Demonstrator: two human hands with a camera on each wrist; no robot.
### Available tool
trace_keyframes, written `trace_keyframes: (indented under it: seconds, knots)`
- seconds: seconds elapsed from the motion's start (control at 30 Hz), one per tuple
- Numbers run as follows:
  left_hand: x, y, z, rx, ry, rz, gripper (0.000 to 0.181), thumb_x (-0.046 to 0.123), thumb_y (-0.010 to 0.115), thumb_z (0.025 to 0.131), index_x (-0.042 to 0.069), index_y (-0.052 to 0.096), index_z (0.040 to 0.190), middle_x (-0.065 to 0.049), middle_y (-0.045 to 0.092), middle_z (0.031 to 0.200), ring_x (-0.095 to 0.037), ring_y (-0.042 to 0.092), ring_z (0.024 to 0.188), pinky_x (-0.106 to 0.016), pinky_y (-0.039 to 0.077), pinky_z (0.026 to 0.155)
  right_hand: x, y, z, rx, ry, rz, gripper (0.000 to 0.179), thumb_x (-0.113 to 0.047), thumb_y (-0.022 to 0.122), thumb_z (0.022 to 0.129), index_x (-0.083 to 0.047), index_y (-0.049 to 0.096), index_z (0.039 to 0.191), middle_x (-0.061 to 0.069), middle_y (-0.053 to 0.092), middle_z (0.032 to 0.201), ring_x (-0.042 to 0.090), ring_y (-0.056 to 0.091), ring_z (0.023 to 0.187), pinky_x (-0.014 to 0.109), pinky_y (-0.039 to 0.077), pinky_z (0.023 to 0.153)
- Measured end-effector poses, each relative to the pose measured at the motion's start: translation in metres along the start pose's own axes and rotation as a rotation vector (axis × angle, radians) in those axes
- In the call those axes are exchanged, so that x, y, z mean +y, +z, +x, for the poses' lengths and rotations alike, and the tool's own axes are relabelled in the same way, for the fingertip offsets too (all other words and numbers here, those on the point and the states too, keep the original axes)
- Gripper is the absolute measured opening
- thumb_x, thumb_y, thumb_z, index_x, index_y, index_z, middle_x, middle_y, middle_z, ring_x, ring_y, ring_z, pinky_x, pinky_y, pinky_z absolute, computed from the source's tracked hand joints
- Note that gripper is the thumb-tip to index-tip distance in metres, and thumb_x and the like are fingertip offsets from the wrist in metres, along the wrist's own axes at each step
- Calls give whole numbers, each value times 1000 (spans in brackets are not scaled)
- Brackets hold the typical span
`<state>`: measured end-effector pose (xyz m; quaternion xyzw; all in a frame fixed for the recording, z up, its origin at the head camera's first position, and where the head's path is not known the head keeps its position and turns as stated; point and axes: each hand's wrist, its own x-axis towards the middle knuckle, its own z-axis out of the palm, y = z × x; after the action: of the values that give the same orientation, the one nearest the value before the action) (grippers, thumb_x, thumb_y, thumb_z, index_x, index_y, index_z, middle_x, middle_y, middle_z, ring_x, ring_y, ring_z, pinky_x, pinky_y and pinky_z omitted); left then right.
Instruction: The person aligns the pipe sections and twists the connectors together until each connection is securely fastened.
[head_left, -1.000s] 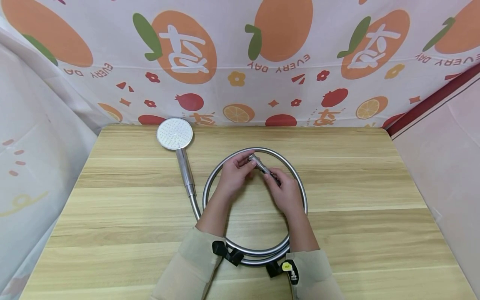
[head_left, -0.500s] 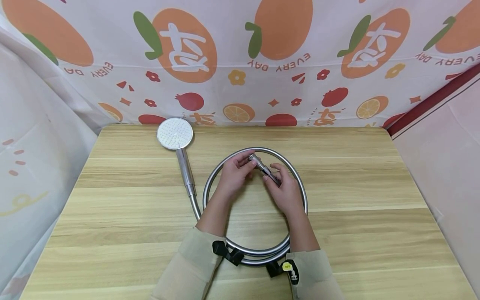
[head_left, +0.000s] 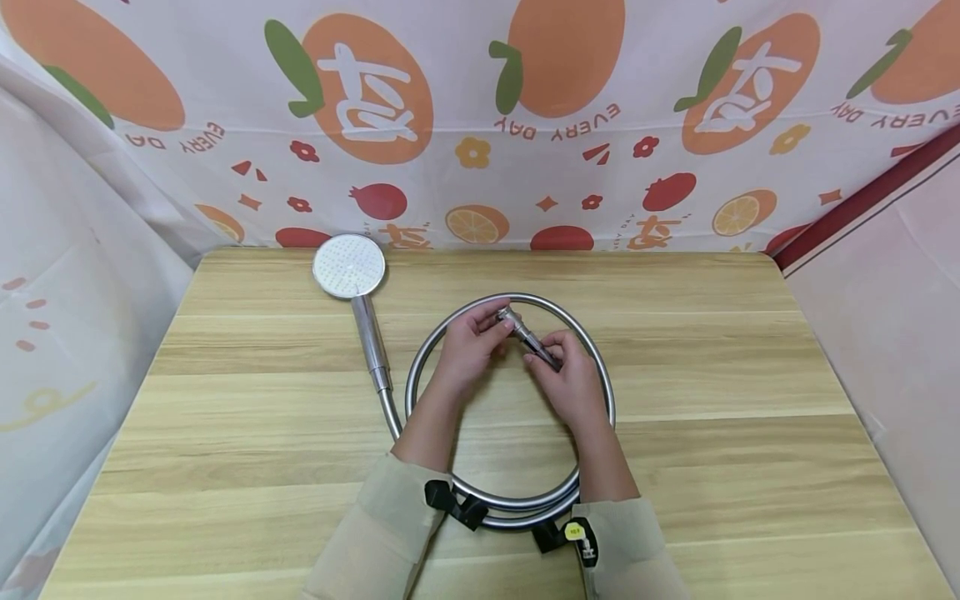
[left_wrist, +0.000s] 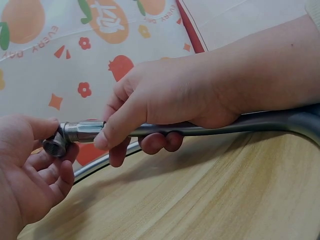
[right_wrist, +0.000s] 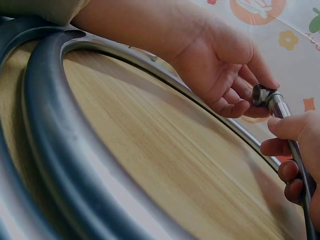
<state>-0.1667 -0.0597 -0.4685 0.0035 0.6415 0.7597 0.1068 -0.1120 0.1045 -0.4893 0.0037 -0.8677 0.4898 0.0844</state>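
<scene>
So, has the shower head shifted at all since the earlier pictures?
No. In the head view, the shower head keeps its place relative to the far edge of the table; no shift either way.

Worn on the forearms are a beige left sleeve [head_left: 375, 533] and a matching right sleeve [head_left: 636, 546], both leaving the left hand [head_left: 467, 352] and right hand [head_left: 573, 379] bare. The left wrist camera [head_left: 441, 497] is black and angular; the right wrist camera [head_left: 548, 538], also black, adjoins an oval plate [head_left: 587, 534] bearing a yellow label [head_left: 573, 532], its marking illegible, and a white figure [head_left: 587, 549].
</scene>
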Motion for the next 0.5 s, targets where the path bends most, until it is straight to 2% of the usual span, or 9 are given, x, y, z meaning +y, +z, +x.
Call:
trace_keyframes:
  seconds: [0.33,0.5]
  knots:
    - [0,-1,0,6,6,-5,39,3,66,92,-1,59,130,-15,72,110,-8,65,82,-24,50,61,0,1,3,2,-18,-13,30,-39,62,97,-13,71,108,1,73,101,16,65,89,37,54,77]
    - [1,-1,0,7,1,-2,39,4,66,92,-1,60,130,-12,73,109,-8,65,81,-23,50,61,-1,-1,2,-12,6,-24,31,-39,65,94,-14,72,112,3,73,107,19,67,95,41,55,82]
